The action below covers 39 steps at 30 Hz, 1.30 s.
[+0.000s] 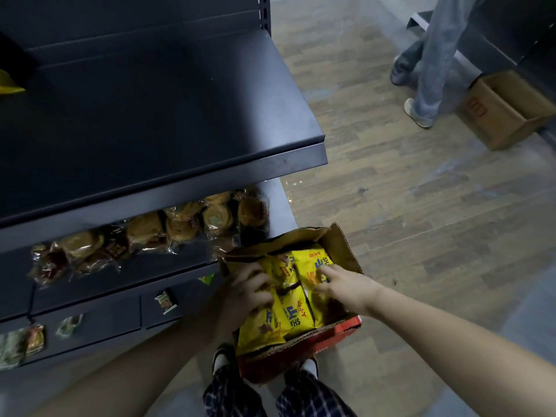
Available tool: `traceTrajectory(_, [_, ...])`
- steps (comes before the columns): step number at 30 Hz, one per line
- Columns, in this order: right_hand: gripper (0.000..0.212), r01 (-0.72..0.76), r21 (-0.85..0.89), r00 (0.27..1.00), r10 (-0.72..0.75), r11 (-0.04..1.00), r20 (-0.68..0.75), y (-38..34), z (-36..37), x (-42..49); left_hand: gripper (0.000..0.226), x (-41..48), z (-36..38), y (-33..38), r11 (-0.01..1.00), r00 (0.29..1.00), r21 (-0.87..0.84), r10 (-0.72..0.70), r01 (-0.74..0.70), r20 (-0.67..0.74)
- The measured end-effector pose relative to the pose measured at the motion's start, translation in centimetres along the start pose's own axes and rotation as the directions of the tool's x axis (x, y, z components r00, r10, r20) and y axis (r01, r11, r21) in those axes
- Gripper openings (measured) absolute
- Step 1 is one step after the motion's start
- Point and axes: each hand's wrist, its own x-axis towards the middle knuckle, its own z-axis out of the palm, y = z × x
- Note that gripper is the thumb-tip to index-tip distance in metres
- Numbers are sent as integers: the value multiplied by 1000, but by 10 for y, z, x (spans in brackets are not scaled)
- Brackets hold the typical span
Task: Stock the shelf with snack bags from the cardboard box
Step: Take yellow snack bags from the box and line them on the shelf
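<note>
In the cardboard box (343, 245) on the floor (421, 206), the left hand (246, 293) is curling round yellow snack bags (293, 314); the right hand (340, 284) is resting open-fingered on one. I judge that gathering several squarely is paying off before lifting them onto the shelf (180, 115), its upper level bare.

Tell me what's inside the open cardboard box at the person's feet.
Yellow snack bags fill the cardboard box; the left hand grips some, the right hand touches one. Anything beneath the bags is covered.

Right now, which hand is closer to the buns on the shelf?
Left. The left hand grips yellow bags on the box's buns side; the right hand touches bags on the far side.
</note>
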Motion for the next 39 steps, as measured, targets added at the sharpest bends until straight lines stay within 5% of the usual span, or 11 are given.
traceTrajectory(1, [68,-56,90,998,59,994,-28,-1,2,-1,3,0,4,2,1000,1000,22,15,-14,-22])
traceTrajectory(7, [66,-235,396,933,320,888,-165,-13,6,15,28,14,-6,19,983,983,-33,-181,180,-16])
traceTrajectory(11, [86,-376,459,922,372,805,104,-26,9,34,29,28,-6,27,960,959,-35,-280,278,-52])
traceTrajectory(14, [90,-443,509,895,391,738,212,-36,14,47,67,30,9,34,831,776,77,-544,551,320])
traceTrajectory(16, [90,-465,527,884,410,711,226,-38,18,53,78,28,25,37,755,657,53,-600,654,456])
traceTrajectory(22, [93,-480,548,854,508,685,113,-36,42,62,97,30,47,27,579,558,-151,-630,801,540])
traceTrajectory(27, [87,-395,685,852,523,612,25,-32,53,60,103,40,48,17,493,431,-62,-686,868,586])
traceTrajectory(36, [78,-158,987,694,711,1,110,-27,22,46,75,53,15,19,357,458,-339,-841,870,288])
traceTrajectory(39, [64,57,925,730,648,-375,218,-28,5,27,78,48,-9,44,331,476,-573,-872,750,119])
